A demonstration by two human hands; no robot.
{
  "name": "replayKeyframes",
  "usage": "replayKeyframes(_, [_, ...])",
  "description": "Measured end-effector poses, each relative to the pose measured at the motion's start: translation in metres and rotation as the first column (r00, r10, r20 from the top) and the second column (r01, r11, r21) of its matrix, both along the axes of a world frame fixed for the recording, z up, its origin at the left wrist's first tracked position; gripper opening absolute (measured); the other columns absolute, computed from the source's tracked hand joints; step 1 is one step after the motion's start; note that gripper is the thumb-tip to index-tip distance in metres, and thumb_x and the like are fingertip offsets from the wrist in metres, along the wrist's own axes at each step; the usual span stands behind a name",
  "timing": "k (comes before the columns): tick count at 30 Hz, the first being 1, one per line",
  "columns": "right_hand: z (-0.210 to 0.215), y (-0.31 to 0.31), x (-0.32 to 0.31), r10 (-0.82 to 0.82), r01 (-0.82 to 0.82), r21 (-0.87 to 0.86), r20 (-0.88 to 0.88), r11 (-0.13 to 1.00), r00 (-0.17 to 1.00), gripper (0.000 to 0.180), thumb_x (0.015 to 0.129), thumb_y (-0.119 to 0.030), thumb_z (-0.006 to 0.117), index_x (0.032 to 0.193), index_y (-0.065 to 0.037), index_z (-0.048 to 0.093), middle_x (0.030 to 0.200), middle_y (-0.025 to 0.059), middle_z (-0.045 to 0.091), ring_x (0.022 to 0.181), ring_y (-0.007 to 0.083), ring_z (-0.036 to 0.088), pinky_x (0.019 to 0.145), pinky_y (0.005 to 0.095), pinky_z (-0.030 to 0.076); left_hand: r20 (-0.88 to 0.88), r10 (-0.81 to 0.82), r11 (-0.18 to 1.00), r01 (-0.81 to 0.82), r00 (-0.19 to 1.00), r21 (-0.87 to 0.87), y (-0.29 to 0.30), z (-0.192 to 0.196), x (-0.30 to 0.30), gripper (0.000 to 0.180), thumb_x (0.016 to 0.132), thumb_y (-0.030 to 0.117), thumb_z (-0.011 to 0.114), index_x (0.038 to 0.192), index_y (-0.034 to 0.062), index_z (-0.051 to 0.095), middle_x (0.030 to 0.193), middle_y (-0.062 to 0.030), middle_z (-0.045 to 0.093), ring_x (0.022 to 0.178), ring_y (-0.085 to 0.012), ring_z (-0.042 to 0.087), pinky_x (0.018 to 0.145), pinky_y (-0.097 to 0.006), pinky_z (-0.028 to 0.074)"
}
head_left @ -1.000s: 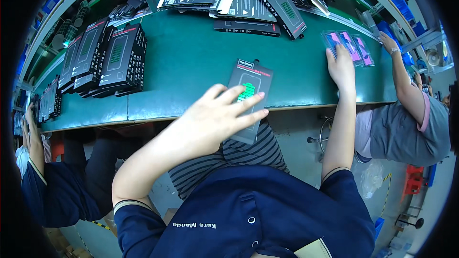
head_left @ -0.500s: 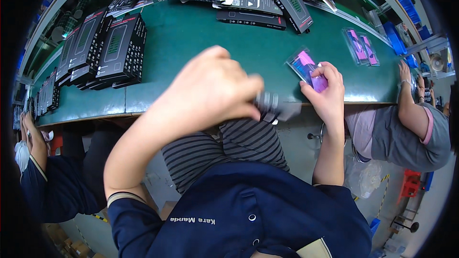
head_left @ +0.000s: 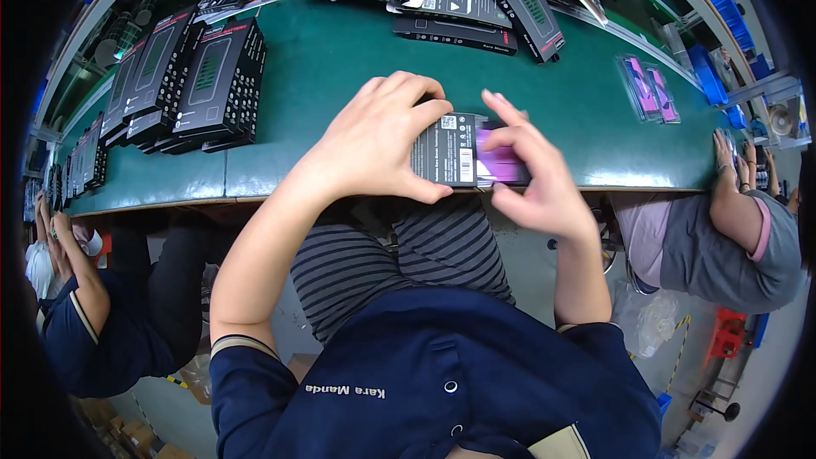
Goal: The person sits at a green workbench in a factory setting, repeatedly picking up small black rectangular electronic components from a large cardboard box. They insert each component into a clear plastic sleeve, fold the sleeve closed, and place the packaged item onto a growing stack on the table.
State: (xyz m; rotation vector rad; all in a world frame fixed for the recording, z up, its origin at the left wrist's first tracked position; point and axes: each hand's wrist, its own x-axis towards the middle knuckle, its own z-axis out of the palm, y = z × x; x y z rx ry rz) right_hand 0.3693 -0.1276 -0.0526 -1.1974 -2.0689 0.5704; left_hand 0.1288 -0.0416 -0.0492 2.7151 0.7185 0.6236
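In the head view, the left hand grips a dark box by the front edge of the green table; the right hand curls around a purple pack at the box's right end — blur hides whether it grips. Best keep both aligned — no forcing.

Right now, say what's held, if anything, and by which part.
Left hand: the dark box, by its far and near edges, between fingers and thumb. Right hand: at the right end of the purple pack; blur hides whether it grips.
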Motion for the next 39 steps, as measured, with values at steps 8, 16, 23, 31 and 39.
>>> replayKeyframes(8, [0.029, 0.009, -0.043, 0.054, -0.368, -0.065, -0.951, 0.927, 0.304, 0.040, 0.097, -0.001, 0.051, 0.136, 0.009, 0.050, 0.140, 0.0214, 0.053, 0.133, 0.0273, 0.050, 0.112, 0.0395, 0.037, 0.730, 0.134, 0.990, -0.125, 0.670, -0.066, -0.016, 0.001, 0.022, 0.097, 0.059, 0.017, 0.096, 0.135, 0.0061, 0.037, 0.124, -0.0125, 0.050, 0.109, -0.0223, 0.055, 0.094, -0.034, 0.047])
replayKeyframes(16, [0.012, 0.033, -0.081, 0.168, 0.163, 0.391, -0.684, 0.906, 0.709, 0.015, 0.095, 0.001, 0.061, 0.108, 0.003, 0.068, 0.113, 0.0150, 0.067, 0.104, 0.0179, 0.063, 0.091, 0.0293, 0.050, 0.911, 0.364, 0.812, 0.413, 0.194, -0.412, -0.041, 0.021, 0.029, 0.031, 0.093, -0.002, 0.065, 0.107, 0.0061, 0.038, 0.113, -0.0165, 0.057, 0.101, -0.0143, 0.058, 0.091, -0.029, 0.049])
replayKeyframes(23, [0.018, 0.024, -0.091, 0.149, 0.009, 0.161, -0.933, 0.987, 0.329, 0.017, 0.095, 0.003, 0.059, 0.111, 0.002, 0.052, 0.114, 0.0175, 0.063, 0.105, 0.0188, 0.063, 0.092, 0.0290, 0.051, 0.886, 0.404, 0.841, 0.290, 0.227, -0.458, -0.041, 0.025, 0.028, 0.027, 0.096, -0.003, 0.059, 0.120, 0.0023, 0.046, 0.106, -0.0124, 0.063, 0.096, -0.0112, 0.059, 0.085, -0.025, 0.048])
replayKeyframes(31, [-0.019, 0.038, -0.090, 0.253, 0.139, 0.422, -0.741, 0.896, 0.622, 0.038, 0.083, 0.010, 0.070, 0.108, -0.005, 0.045, 0.112, 0.0210, 0.062, 0.095, 0.0202, 0.065, 0.080, 0.0295, 0.053, 0.908, 0.143, 0.988, -0.004, 0.394, -0.153, -0.025, 0.004, 0.016, 0.021, 0.093, 0.001, 0.066, 0.112, 0.0016, 0.058, 0.108, -0.0118, 0.063, 0.099, -0.0167, 0.060, 0.086, -0.027, 0.048])
replayKeyframes(39, [0.000, 0.033, -0.080, 0.340, -0.279, 0.488, -0.039, 0.827, 0.940, 0.026, 0.070, -0.008, 0.079, 0.073, -0.006, 0.053, 0.122, 0.0118, 0.067, 0.118, 0.0352, 0.060, 0.103, 0.0492, 0.044, 0.587, 0.613, 0.625, 0.131, 0.528, -0.770, -0.030, 0.031, -0.022, 0.086, 0.087, 0.004, 0.070, 0.155, -0.0026, 0.018, 0.147, -0.0198, 0.042, 0.132, -0.0240, 0.046, 0.110, -0.034, 0.036])
